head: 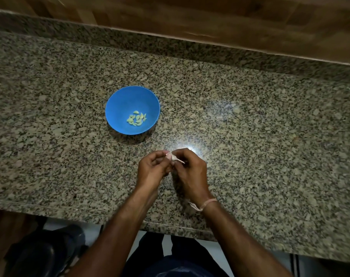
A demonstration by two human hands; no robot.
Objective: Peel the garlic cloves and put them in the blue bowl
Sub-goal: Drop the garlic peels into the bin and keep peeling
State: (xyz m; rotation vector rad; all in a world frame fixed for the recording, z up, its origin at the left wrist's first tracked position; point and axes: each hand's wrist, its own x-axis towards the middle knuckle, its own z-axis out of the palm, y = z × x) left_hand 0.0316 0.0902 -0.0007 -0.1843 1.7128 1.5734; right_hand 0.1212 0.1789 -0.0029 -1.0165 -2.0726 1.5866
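Papery skin trails from the garlic clove [172,157] I pinch between both hands [171,168] just below the blue bowl [118,102], so I'd strip slowly, gripping firmly.

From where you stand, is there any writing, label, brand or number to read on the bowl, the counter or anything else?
None: no readable text shows in this view.
The blue bowl is plain, with no mark or label on its visible wall.
The granite counter shows only its speckled pattern.
The garlic clove, the left hand and the right hand pinching it, and the wrist thread bear no writing.
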